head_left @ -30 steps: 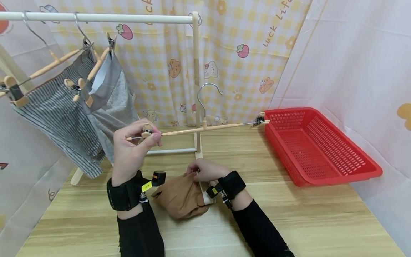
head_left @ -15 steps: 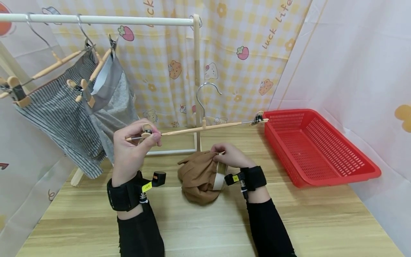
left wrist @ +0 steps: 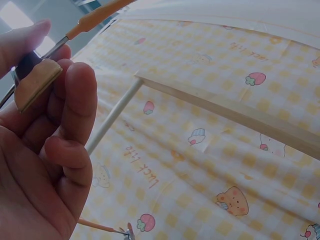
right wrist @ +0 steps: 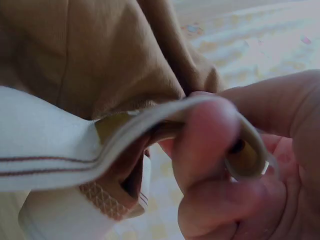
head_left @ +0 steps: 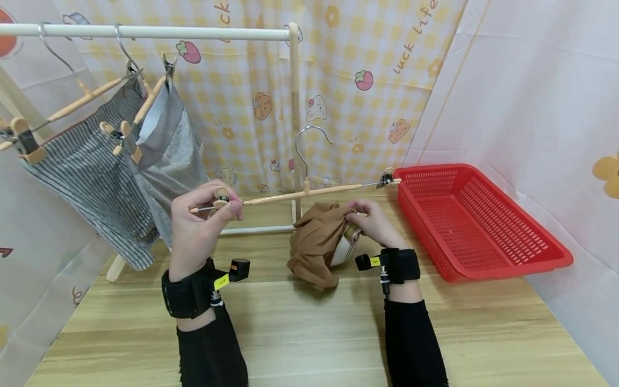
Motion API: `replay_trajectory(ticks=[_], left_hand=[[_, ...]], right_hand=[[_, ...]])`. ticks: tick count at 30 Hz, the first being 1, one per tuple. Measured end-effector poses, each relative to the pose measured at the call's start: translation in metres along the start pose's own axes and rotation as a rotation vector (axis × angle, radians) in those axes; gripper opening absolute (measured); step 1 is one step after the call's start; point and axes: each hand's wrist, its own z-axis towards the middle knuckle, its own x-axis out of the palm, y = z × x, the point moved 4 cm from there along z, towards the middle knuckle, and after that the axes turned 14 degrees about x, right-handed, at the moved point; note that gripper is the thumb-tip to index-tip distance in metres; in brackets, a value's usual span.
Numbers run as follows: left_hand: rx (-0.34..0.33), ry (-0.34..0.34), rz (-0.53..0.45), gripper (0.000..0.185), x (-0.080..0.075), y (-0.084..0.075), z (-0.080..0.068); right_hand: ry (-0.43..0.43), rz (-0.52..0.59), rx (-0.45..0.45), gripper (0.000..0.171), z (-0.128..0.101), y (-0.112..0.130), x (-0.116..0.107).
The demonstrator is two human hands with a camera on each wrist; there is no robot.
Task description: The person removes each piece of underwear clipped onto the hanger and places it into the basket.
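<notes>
In the head view my left hand (head_left: 203,223) pinches the left end of a clip hanger (head_left: 333,190), near its clip. The hanger's metal hook points up, and its far clip (head_left: 387,178) is by the red basket. My right hand (head_left: 374,221) grips the waistband edge of a brown garment (head_left: 316,242), which hangs bunched below the hanger bar. A close look in the right wrist view shows the white waistband (right wrist: 45,145) with dark stripes, folded between thumb and fingers. In the left wrist view, the near clip (left wrist: 39,84) sits among the fingers.
A red basket (head_left: 522,258) stands on the table (head_left: 459,333) at the right. On the left, a rack with a white rail (head_left: 203,31) carries striped shorts (head_left: 103,161) and a grey garment (head_left: 174,145) on clip hangers. A patterned curtain (head_left: 377,48) hangs behind.
My right hand has carried the brown garment up and to the right, toward the hanger's right half. The left hand and the hanger have stayed almost in place.
</notes>
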Motion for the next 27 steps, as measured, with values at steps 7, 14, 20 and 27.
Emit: replay_trajectory(ticks=[7, 14, 20, 27], left_hand=[[-0.003, 0.009, 0.018, 0.013, 0.000, 0.001, 0.000], [-0.009, 0.011, 0.028, 0.013, 0.000, 0.002, 0.000], [-0.001, 0.004, 0.010, 0.013, 0.001, 0.003, 0.000], [-0.006, -0.009, 0.017, 0.014, 0.000, 0.002, -0.001]], right_hand=[[-0.026, 0.095, 0.050, 0.016, -0.004, -0.005, -0.014], [-0.074, 0.181, 0.095, 0.020, -0.008, -0.005, -0.021], [-0.240, 0.407, 0.098, 0.016, -0.010, -0.005, -0.032], [-0.589, 0.625, -0.043, 0.008, -0.022, 0.003, -0.050]])
